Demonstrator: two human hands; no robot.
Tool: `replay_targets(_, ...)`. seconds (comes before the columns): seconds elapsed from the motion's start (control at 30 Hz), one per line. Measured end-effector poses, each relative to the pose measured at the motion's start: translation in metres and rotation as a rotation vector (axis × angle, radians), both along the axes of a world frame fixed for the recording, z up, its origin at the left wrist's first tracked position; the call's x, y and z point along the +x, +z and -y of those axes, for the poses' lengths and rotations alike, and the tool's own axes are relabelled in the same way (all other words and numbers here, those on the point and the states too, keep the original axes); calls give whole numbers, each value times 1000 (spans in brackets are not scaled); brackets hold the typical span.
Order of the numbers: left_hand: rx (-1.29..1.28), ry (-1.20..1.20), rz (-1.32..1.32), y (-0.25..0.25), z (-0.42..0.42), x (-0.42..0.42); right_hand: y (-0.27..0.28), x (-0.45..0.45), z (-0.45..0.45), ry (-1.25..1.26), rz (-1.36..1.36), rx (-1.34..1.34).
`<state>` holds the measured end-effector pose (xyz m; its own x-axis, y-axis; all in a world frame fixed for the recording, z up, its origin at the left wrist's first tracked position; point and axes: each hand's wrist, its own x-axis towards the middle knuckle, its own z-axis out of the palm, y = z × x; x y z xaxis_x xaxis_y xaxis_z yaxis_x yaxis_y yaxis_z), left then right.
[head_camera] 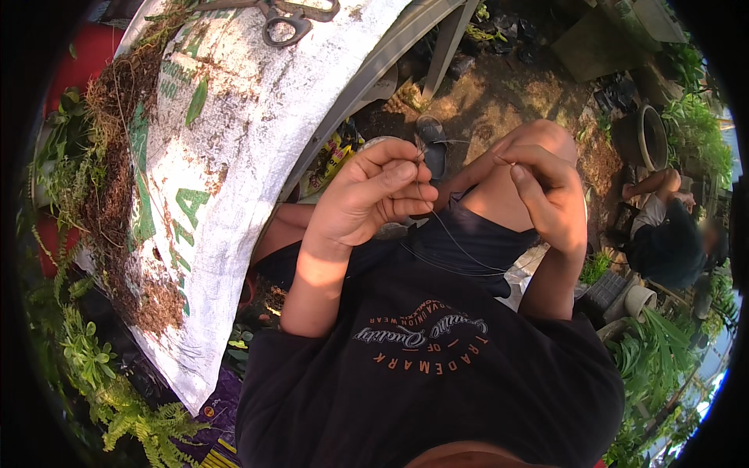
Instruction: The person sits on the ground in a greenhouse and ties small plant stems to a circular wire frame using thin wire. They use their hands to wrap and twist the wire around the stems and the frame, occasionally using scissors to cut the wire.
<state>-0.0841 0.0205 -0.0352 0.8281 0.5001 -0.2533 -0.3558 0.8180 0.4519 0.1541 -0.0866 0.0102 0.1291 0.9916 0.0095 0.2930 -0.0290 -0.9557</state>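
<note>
My left hand (383, 184) is raised over my lap, its thumb and fingers pinched on a thin wire (453, 237) that loops down across my dark shorts. A few thin strands stick out above these fingertips. To its right, my right hand (535, 181) has its thumb and forefinger close together over my bare knee; whether a strand lies between them is too fine to tell. Dark-handled scissors (287, 26) lie on a white woven sack (257, 134) at the upper left, away from both hands.
Brown fibrous soil (111, 205) and a loose green leaf (197, 102) lie on the sack, which covers a metal-edged table. A sandal (432, 143) is on the ground beyond my hands. At the right are a black pot (649, 137), potted plants and another person (667, 234), seated.
</note>
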Motion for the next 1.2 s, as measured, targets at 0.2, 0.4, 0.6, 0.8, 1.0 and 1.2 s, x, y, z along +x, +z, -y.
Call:
replay_targets(0.2,79,20,-98,-2,3,6,1,-1,-6,83,132,-23)
replay_targets(0.4,177,170,-76,-6,3,10,-2,1,-6,-20,-34,-31)
replay_targets(0.6,344,173,-215,-3,6,13,-2,2,-6,-9,25,-63)
replay_targets(0.8,668,131,-472,4,16,27,2,-15,-14,37,77,-107)
replay_targets(1.0,1088,295,-523,2,15,33,-11,-29,-19,93,35,-12)
replay_targets(1.2,1211,424,-591,2,8,42,-12,-35,-18,20,-99,-130)
